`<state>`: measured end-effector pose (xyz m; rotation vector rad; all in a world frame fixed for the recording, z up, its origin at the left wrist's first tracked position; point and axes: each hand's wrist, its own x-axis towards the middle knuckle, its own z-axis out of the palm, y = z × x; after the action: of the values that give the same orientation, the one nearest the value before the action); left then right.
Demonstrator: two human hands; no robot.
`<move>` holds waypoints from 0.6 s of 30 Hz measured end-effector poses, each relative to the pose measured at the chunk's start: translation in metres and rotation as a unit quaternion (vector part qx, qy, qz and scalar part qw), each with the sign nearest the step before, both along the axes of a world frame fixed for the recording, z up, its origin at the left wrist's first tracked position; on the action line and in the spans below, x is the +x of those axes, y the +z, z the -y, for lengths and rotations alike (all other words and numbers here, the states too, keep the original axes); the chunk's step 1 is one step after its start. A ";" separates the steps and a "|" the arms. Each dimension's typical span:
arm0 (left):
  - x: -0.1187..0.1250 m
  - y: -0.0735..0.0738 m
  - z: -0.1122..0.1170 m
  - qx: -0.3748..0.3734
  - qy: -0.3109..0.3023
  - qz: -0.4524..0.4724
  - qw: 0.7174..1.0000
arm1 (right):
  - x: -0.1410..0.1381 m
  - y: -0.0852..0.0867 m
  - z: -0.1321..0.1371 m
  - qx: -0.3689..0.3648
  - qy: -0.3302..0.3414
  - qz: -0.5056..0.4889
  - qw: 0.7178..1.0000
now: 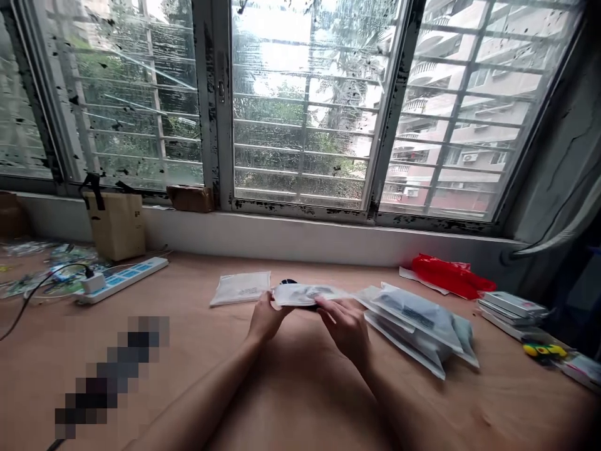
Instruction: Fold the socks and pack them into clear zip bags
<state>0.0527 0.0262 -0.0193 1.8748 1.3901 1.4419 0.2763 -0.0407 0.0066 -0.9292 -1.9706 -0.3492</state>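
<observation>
We have a flat frosted plastic pouch (305,294) pinched between both hands, its long axis running crosswise to our forearms, roughly left to right along the desk. Our left hand (267,316) is closed on its left end, fingers curled and thumb toward the top, while our right hand (345,327) grips the right end in much the same way, fingers bent over the edge. Neither hand is open, and the pouch spans the gap between them, with neither clearly nearer to its middle. Just beyond the pouch, above our left thumb, a small dark object (288,282) shows, mostly hidden, and we cannot tell what it is. Farther out past our left hand lies a second flat pouch (240,288) on the plywood desk (493,401), and just right of our right hand leans a slumped pile of sealed bags (417,322). Well beyond that pile sit a red plastic bag (451,275) and a stack of flat boxes (511,310), while a white power strip (123,280) lies well to our left
</observation>
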 end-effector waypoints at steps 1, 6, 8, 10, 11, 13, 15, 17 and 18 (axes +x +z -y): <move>-0.006 -0.001 0.004 0.007 0.009 0.005 1.000 | -0.001 0.000 0.002 -0.009 -0.009 0.010 1.000; -0.022 -0.001 0.018 0.046 0.054 0.046 0.996 | -0.009 0.005 0.009 0.022 -0.050 0.084 0.995; -0.027 0.002 0.021 0.072 0.069 0.041 0.994 | -0.011 0.007 0.010 0.045 -0.065 0.099 0.992; -0.031 0.006 0.024 0.131 0.065 -0.007 0.989 | -0.012 0.009 0.009 0.054 -0.068 0.094 0.992; -0.033 0.009 0.026 0.168 0.052 -0.042 0.984 | -0.012 0.009 0.009 0.054 -0.065 0.086 0.993; -0.033 0.013 0.031 0.227 0.014 -0.111 0.968 | -0.013 0.009 0.010 0.049 -0.050 0.073 0.995; -0.030 0.017 0.037 0.257 -0.020 -0.151 0.954 | -0.014 0.010 0.011 0.044 -0.034 0.066 0.996; -0.025 0.020 0.042 0.265 -0.041 -0.158 0.950 | -0.014 0.009 0.011 0.039 -0.025 0.062 0.997; -0.023 0.021 0.045 0.264 -0.049 -0.154 0.951 | -0.014 0.009 0.011 0.037 -0.024 0.060 0.997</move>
<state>0.0301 -0.0185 0.0013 2.5562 1.0764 1.6379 0.2619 -0.0519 0.0154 -0.9289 -2.0322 -0.5124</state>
